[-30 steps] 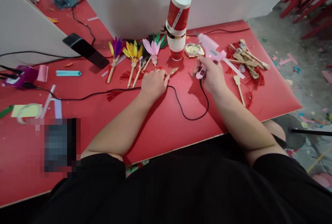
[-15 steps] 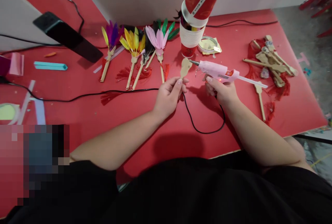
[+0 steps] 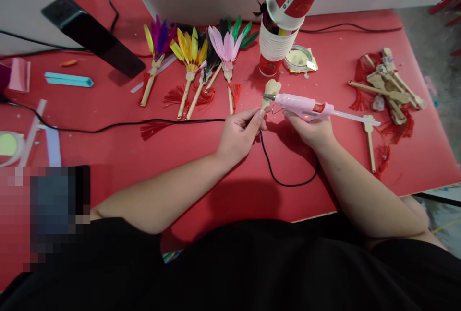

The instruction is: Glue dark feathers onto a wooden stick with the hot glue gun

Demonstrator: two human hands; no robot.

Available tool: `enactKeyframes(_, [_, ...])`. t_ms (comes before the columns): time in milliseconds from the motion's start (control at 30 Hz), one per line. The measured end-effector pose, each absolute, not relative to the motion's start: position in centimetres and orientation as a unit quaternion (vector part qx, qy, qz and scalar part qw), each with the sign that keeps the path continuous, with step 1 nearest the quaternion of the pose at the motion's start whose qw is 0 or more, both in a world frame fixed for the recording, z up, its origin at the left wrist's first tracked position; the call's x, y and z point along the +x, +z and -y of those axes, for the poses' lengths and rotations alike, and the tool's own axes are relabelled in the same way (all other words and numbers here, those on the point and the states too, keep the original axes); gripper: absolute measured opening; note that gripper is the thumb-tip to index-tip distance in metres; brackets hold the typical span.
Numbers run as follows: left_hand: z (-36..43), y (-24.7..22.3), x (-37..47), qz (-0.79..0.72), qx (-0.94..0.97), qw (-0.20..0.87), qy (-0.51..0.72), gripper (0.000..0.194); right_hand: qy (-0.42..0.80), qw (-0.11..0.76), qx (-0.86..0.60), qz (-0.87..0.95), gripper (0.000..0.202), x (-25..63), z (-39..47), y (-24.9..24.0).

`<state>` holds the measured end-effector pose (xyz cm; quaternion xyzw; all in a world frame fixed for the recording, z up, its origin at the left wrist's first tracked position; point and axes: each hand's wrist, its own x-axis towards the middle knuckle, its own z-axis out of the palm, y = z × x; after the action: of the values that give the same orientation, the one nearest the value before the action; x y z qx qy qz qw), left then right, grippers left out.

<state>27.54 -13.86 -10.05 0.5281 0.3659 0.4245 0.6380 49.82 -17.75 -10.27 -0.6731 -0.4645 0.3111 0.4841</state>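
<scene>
A wooden fan handle (image 3: 272, 87) with a scalloped, flat head is pinched in my left hand (image 3: 242, 131), its head pointing away from me. My right hand (image 3: 312, 127) grips a pink hot glue gun (image 3: 297, 103), a clear glue stick (image 3: 356, 118) poking out of its back. The metal nozzle lies over the lower part of the handle's head; whether it touches the wood I cannot tell. Beyond my left hand lie several feather fans, among them a pink one (image 3: 225, 47) and a yellow one (image 3: 189, 52), with red tassels.
Stacked red and white paper cups (image 3: 277, 44) stand behind the glue gun, beside a tape roll (image 3: 298, 56). More wooden handles (image 3: 387, 85) are heaped at the right. A black phone-like block (image 3: 93, 35) leans at the left. The gun's black cord (image 3: 288, 185) loops on the red table.
The glue gun's nozzle has shifted from the edge of the handle's head to across its lower part. The whole view has swung slightly.
</scene>
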Motion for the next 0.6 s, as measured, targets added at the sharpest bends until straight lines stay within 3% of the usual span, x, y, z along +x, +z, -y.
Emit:
enactKeyframes(300, [14.0,-9.5,27.4,-0.368,0.559,0.604,0.432,0.06,0.318,0.511,-0.657,0.454,0.046,49.5,17.5,-9.6])
enactKeyframes(600, [14.3,-9.2,27.4,-0.366,0.572,0.598,0.426,0.064,0.298,0.531,-0.657,0.445,0.059,51.1,16.7,-11.4])
